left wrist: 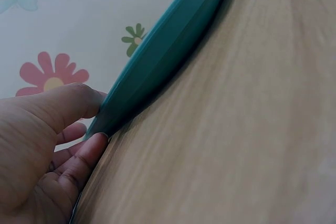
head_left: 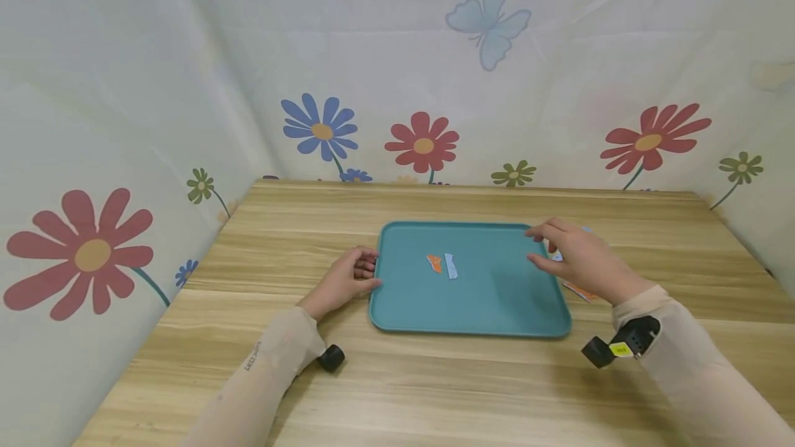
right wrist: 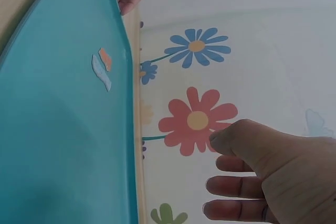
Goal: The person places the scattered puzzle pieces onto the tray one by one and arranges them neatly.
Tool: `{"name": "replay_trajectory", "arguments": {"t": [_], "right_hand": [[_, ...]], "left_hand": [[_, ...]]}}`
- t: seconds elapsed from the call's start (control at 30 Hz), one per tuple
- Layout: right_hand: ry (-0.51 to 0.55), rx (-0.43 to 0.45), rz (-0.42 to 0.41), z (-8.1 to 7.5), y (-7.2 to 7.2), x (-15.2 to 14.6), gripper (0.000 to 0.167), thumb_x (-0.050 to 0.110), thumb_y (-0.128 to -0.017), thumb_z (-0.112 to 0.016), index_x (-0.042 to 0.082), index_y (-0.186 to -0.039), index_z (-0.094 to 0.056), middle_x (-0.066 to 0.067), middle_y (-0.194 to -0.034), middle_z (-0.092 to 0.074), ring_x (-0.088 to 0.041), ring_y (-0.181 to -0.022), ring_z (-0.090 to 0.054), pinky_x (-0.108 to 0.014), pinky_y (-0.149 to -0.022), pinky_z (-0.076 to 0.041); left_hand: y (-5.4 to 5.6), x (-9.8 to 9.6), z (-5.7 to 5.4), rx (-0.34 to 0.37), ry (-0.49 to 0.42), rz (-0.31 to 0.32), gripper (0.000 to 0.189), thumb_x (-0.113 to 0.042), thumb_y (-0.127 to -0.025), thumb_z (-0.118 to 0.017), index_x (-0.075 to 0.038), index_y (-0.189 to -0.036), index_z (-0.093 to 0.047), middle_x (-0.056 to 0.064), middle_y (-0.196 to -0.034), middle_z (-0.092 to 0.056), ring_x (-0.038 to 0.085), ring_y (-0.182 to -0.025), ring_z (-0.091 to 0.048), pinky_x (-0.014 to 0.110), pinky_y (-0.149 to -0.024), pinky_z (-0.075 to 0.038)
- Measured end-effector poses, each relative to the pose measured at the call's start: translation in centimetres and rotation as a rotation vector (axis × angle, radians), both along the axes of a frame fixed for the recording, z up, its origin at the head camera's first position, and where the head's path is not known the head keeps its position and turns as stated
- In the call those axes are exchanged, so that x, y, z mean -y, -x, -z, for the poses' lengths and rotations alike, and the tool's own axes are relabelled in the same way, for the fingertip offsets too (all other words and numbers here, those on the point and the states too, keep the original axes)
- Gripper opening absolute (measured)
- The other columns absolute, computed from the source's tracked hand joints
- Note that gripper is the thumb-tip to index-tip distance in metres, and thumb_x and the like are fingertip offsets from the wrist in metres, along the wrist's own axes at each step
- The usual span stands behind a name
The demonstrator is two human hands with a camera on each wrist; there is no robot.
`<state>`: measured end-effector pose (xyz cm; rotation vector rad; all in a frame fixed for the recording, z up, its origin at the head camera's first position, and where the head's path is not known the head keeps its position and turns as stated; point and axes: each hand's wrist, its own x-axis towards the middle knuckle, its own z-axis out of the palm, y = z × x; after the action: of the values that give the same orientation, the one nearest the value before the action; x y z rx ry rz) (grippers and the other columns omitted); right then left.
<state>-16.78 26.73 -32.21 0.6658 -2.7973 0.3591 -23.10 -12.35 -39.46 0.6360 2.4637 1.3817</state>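
Observation:
A teal tray lies flat on the wooden table. My left hand is at its left rim; in the left wrist view the thumb and fingers pinch the tray edge. Two small torn-looking scraps lie side by side on the tray, an orange one and a pale blue one. Over the tray's right edge hovers my right hand, thumb and fingers apart, with nothing held. Partly hidden beneath it, beside the tray, are more scraps, including an orange one and a bluish one.
The wooden table reaches back to a white cloth printed with flowers and a butterfly. A small black device sits at the left wrist; a black strap with another device is on the right wrist.

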Motion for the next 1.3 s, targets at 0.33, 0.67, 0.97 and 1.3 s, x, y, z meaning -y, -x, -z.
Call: {"name": "replay_trajectory", "arguments": {"t": [0.33,0.67,0.97,1.3], "right_hand": [[-0.005,0.004,0.009,0.7,-0.4,-1.5,0.029,0.019,-0.084,-0.074,0.004,-0.108,-0.066,-0.008,-0.1,-0.065,-0.013,-0.076,-0.056,-0.03,-0.063,-0.05],[-0.004,0.058,0.048,1.6,-1.0,-2.9,0.027,0.016,-0.083,-0.074,0.003,-0.106,-0.068,-0.008,-0.098,-0.064,-0.015,-0.078,-0.058,-0.026,-0.06,-0.048],[-0.013,0.084,0.062,2.1,-1.5,-4.1,0.028,0.017,-0.082,-0.075,0.002,-0.104,-0.068,-0.009,-0.098,-0.067,-0.014,-0.075,-0.058,-0.024,-0.058,-0.047],[-0.03,0.12,0.092,3.4,-2.0,-4.9,0.025,0.018,-0.082,-0.074,0.002,-0.101,-0.068,-0.009,-0.097,-0.065,-0.014,-0.075,-0.057,-0.027,-0.061,-0.049]], "left_hand": [[1.4,0.3,2.3,0.005,0.007,-0.021,0.053,-0.003,-0.088,-0.068,0.007,-0.134,-0.044,0.024,-0.12,-0.053,0.03,-0.107,-0.056,0.04,-0.093,-0.05],[1.5,0.5,2.6,-0.005,-0.015,-0.016,0.051,-0.007,-0.087,-0.07,0.004,-0.131,-0.047,0.021,-0.117,-0.055,0.027,-0.103,-0.058,0.036,-0.091,-0.051],[1.2,0.2,2.1,-0.002,0.01,-0.024,0.052,-0.003,-0.088,-0.068,0.007,-0.134,-0.044,0.024,-0.119,-0.053,0.03,-0.105,-0.057,0.038,-0.092,-0.05],[-0.5,-0.2,-0.8,0.004,0.004,-0.005,0.05,0.0,-0.088,-0.066,0.012,-0.132,-0.044,0.028,-0.118,-0.053,0.031,-0.105,-0.057,0.04,-0.093,-0.05]]}}
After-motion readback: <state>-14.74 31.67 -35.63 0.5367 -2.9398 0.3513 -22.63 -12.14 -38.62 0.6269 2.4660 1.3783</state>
